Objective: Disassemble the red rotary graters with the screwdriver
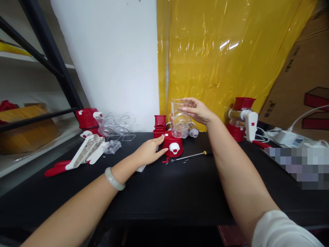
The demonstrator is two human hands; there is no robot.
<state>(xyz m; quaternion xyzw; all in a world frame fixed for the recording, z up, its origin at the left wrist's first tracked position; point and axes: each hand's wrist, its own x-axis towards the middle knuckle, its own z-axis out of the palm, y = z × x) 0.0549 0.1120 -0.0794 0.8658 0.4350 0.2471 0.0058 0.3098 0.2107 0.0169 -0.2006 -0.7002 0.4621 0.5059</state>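
My left hand (151, 151) rests against the left side of a red base (173, 144) with a white knob (174, 148) on its front. Its fingers lie along the base's top edge, with the thumb apart. Just above the base, my right hand (196, 109) grips the upper rim of a clear plastic housing (180, 120). The housing stands upright over the base; whether it is seated on it I cannot tell. Behind it, partly hidden, lies a metal grater drum (193, 131). A screwdriver (190, 156) with a yellow end and several small pins lie in front of the base.
White crank handles with red grips (82, 154) lie at the left, near red bases (87, 118) and clear housings (117, 123). Red hoppers (159, 123) stand behind my left hand. An assembled rotary grater (240, 120) stands right, beside a power strip (285, 137). Shelving borders the left.
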